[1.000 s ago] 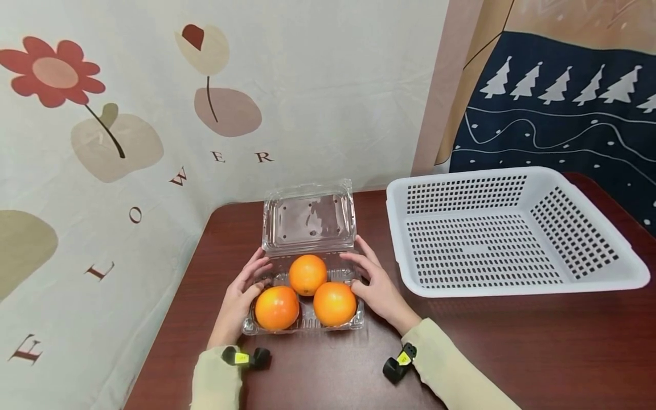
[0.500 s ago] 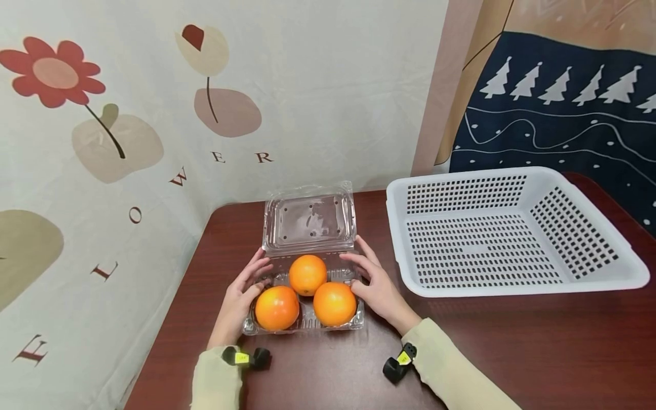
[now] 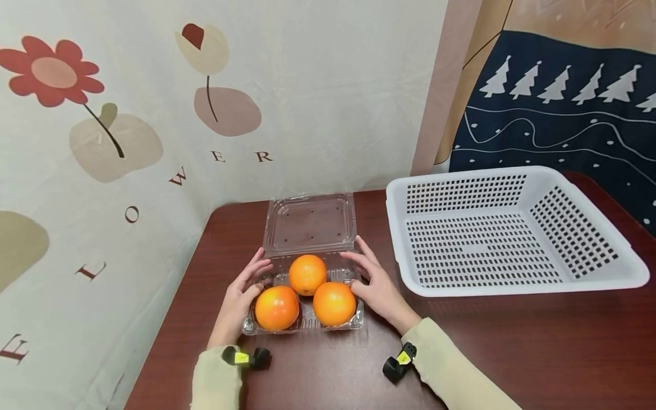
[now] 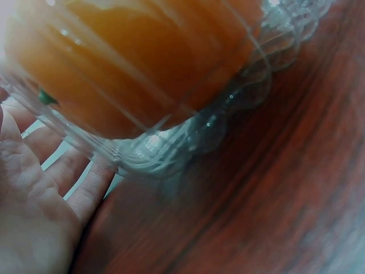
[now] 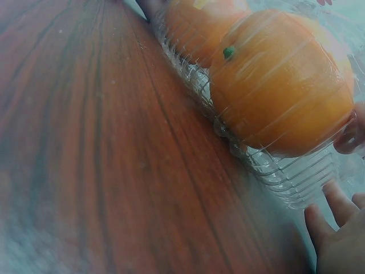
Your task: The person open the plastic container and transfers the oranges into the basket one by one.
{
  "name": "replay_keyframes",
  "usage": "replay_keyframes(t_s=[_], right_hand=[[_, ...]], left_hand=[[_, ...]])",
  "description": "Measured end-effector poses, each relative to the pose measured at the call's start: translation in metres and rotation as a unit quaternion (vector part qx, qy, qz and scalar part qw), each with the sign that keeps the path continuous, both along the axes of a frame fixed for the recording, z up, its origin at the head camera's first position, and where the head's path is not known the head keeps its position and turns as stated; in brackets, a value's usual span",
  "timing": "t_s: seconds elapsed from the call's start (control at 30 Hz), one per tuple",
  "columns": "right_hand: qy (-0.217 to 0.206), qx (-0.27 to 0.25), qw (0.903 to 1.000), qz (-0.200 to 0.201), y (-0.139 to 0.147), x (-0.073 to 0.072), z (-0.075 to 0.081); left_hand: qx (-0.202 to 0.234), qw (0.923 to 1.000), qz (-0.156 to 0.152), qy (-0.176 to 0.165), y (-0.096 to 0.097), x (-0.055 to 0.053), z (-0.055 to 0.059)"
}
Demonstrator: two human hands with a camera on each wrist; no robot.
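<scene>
In the head view a clear plastic clamshell box sits on the table, holding three oranges: one at the left, one at the right and one behind. Its transparent lid lies folded back behind it. My left hand rests along the box's left side, fingers spread and fairly straight against the wall, thumb at the rim. On the opposite side my right hand touches the box likewise, its thumb close to the right orange. Both wrist views show fingers outside the ribbed wall.
To the right stands a large white perforated plastic basket. The dark red wooden table meets a flower-printed cloth at the back. A black device is strapped to each sleeve.
The lid has dropped backward from a slightly raised tilt to lying nearly flat behind the box. Both hands and the oranges have stayed in place.
</scene>
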State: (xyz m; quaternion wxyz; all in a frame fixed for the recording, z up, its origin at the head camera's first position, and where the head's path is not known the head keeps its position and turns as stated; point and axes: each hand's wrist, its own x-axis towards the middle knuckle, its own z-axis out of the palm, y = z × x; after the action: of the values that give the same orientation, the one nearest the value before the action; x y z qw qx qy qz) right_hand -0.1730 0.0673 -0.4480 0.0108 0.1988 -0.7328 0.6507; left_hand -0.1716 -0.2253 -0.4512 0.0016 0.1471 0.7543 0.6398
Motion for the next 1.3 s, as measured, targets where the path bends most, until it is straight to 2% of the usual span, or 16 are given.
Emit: replay_keyframes(t_s=[0.7, 0.97, 1.3], right_hand=[[-0.015, 0.013, 0.9998, 0.000, 0.0002, 0.0000, 0.0024], [-0.018, 0.011, 0.9998, 0.002, 0.0002, 0.0000, 0.0027], [-0.017, 0.007, 0.9998, 0.005, 0.0003, 0.0000, 0.0012]], left_hand=[[-0.004, 1.0000, -0.003, 0.002, -0.0012, -0.0007, -0.0003], [-0.001, 0.9999, -0.012, 0.012, -0.0043, -0.0029, -0.0042], [-0.004, 1.0000, -0.001, -0.001, 0.0000, 0.0007, 0.0020]])
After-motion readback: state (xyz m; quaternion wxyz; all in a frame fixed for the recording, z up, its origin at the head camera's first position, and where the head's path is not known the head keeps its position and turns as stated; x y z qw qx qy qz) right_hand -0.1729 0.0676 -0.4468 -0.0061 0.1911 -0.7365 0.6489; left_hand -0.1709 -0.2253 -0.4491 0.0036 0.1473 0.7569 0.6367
